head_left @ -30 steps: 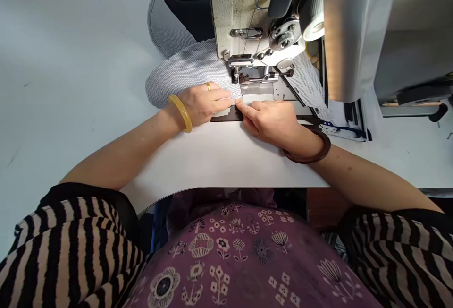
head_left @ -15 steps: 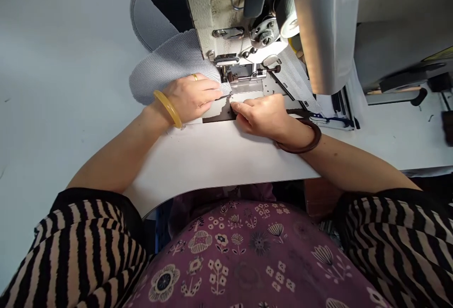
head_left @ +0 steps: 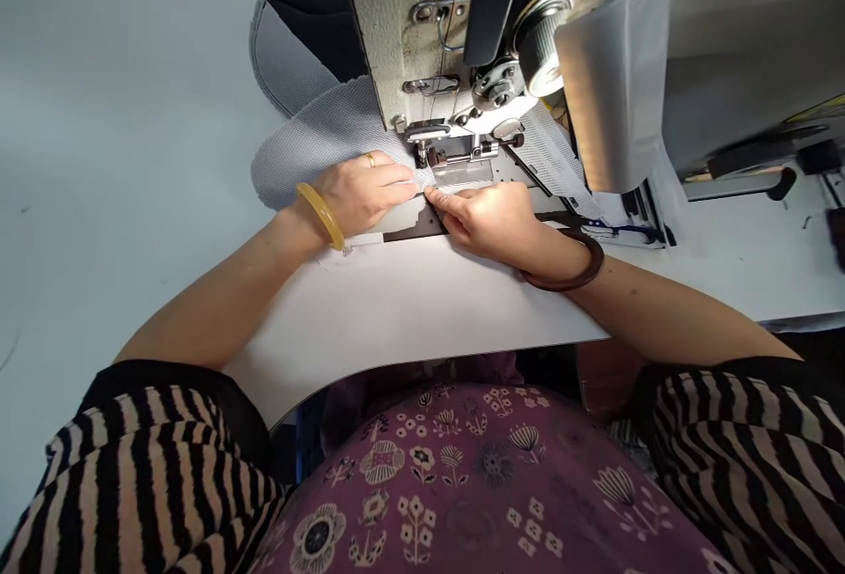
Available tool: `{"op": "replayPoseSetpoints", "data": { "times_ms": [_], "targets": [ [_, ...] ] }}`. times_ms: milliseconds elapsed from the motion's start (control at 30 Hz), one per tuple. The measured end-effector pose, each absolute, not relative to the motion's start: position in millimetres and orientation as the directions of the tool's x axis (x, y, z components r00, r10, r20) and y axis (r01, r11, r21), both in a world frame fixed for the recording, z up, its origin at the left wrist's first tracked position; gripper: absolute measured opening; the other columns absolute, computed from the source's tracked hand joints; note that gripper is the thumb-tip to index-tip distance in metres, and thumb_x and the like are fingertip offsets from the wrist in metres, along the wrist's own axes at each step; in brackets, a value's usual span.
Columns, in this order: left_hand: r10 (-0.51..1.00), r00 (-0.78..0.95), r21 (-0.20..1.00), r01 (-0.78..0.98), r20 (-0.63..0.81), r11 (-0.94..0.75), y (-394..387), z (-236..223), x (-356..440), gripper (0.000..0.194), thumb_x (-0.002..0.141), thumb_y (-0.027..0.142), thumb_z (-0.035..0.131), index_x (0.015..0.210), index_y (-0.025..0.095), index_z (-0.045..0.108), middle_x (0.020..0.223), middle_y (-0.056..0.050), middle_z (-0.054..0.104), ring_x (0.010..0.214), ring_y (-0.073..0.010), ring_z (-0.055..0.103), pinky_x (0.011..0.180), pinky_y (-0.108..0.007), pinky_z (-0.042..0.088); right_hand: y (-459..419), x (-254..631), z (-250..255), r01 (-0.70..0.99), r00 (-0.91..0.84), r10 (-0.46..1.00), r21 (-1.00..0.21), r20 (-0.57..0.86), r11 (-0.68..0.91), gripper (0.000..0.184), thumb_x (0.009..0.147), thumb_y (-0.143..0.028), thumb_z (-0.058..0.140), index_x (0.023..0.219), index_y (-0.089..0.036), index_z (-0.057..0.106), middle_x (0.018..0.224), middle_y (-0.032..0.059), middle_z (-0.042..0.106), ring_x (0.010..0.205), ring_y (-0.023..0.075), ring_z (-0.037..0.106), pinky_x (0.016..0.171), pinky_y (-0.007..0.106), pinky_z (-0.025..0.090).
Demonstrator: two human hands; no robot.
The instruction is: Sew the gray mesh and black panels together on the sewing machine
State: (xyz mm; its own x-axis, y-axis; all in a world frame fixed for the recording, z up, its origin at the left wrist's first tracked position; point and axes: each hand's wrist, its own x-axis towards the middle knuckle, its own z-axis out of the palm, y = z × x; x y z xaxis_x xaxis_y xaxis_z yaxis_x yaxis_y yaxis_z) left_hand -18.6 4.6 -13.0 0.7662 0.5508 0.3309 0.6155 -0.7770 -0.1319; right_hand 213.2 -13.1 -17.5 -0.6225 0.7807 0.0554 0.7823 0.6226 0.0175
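Observation:
A grey mesh fabric piece [head_left: 297,147] with a rounded end lies under the needle area of a sewing machine [head_left: 402,46]. My left hand [head_left: 363,191], wearing a ring and a yellow bangle, rests on this fabric with its fingers stretched flat toward the presser foot [head_left: 422,154]. Just right of those fingertips, my right hand [head_left: 492,217] has its index finger extended to the fabric's near edge. Its other fingers are curled in, and the thumb is partly hidden below. A dark bangle [head_left: 581,266] circles the right wrist.
More grey mesh [head_left: 281,55] and black fabric [head_left: 310,2] lie behind on the left. The metal needle plate [head_left: 462,173] sits beneath the hands. White perforated strips [head_left: 554,147] and a pair of blue-handled scissors [head_left: 613,229] are at right on the white table [head_left: 396,292].
The view has shifted slightly, so the machine sits lower in the picture. The right index fingertip now meets the fabric edge, and the hands look closer together.

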Motion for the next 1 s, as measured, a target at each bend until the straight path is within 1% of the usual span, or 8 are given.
{"op": "replayPoseSetpoints", "data": {
  "times_ms": [100,167,267,400,567,700,867,1000],
  "targets": [
    [0.428,0.822,-0.272,0.539,0.375,-0.797,6.6,-14.6,-20.6,0.028,0.1,0.024,0.042,0.101,0.021,0.07,0.106,0.0,0.074,0.094,-0.0166,0.066,0.084,-0.029,0.057,-13.1,212.4,-16.2,0.793,-0.609,0.793,0.024,0.03,0.609,0.051,0.101,-0.032,0.028,0.144,-0.027,0.056,0.093,0.0105,0.076,0.079,0.0212,0.063,0.059,0.031,0.019],
    [0.401,0.809,-0.285,0.542,0.43,-0.79,8.1,-16.8,-21.2,0.023,0.099,0.023,0.047,0.098,0.021,0.07,0.104,0.002,0.075,0.09,-0.0152,0.065,0.08,-0.027,0.057,-13.2,211.3,-14.5,0.802,-0.597,0.802,0.028,0.011,0.597,0.051,0.101,-0.032,0.029,0.145,-0.027,0.055,0.093,0.011,0.076,0.08,0.0217,0.064,0.059,0.031,0.019],
    [0.401,0.802,-0.271,0.546,0.441,-0.793,10.7,-20.5,-21.3,0.025,0.096,0.017,0.045,0.097,0.02,0.07,0.102,0.001,0.075,0.09,-0.0158,0.065,0.08,-0.028,0.056,-13.5,209.6,-11.4,0.809,-0.587,0.81,0.031,-0.004,0.587,0.051,0.101,-0.033,0.03,0.146,-0.027,0.054,0.092,0.0119,0.076,0.08,0.0232,0.066,0.058,0.03,0.019],
    [0.446,0.794,-0.236,0.566,0.412,-0.79,15.6,-24.4,-22.1,0.029,0.098,0.018,0.04,0.096,0.021,0.069,0.101,0.0,0.075,0.092,-0.016,0.065,0.083,-0.031,0.057,-14.3,208.4,-8.8,0.809,-0.587,0.81,0.038,0.003,0.586,0.052,0.1,-0.031,0.03,0.147,-0.026,0.052,0.089,0.0128,0.075,0.078,0.0245,0.067,0.057,0.03,0.019],
    [0.509,0.774,-0.198,0.604,0.376,-0.772,20.9,-26.7,-24.4,0.029,0.097,0.018,0.04,0.101,0.022,0.069,0.105,0.001,0.074,0.095,-0.0154,0.065,0.086,-0.033,0.057,-13.4,208.1,-13.1,0.808,-0.589,0.808,0.032,0.033,0.588,0.054,0.099,-0.03,0.031,0.15,-0.02,0.048,0.083,0.0141,0.074,0.07,0.0217,0.063,0.058,0.03,0.023],
    [0.52,0.758,-0.198,0.622,0.393,-0.758,20.9,-24.9,-22.4,0.033,0.097,0.017,0.038,0.096,0.02,0.071,0.102,-0.002,0.075,0.094,-0.0162,0.067,0.084,-0.032,0.058,-11.5,207.8,-18.0,0.809,-0.588,0.808,0.039,0.036,0.586,0.057,0.096,-0.031,0.029,0.15,-0.022,0.048,0.085,0.0117,0.074,0.07,0.0225,0.062,0.059,0.03,0.025],
    [0.542,0.748,-0.214,0.643,0.384,-0.736,24.1,-21.3,-19.6,0.036,0.096,0.014,0.036,0.093,0.018,0.072,0.104,-0.002,0.076,0.094,-0.0175,0.069,0.081,-0.032,0.058,-12.5,207.2,-17.2,0.814,-0.579,0.815,0.046,0.012,0.578,0.058,0.095,-0.03,0.028,0.149,-0.023,0.048,0.088,0.0113,0.075,0.071,0.0238,0.063,0.058,0.03,0.023],
    [0.573,0.733,-0.207,0.665,0.366,-0.718,28.6,-21.2,-20.6,0.034,0.092,0.01,0.039,0.094,0.018,0.072,0.104,-0.002,0.076,0.098,-0.0186,0.069,0.082,-0.033,0.059,-13.7,206.1,-16.1,0.816,-0.578,0.816,0.027,0.009,0.577,0.059,0.094,-0.031,0.031,0.149,-0.018,0.048,0.089,0.0136,0.075,0.07,0.0233,0.062,0.061,0.03,0.025]
  ]
}}
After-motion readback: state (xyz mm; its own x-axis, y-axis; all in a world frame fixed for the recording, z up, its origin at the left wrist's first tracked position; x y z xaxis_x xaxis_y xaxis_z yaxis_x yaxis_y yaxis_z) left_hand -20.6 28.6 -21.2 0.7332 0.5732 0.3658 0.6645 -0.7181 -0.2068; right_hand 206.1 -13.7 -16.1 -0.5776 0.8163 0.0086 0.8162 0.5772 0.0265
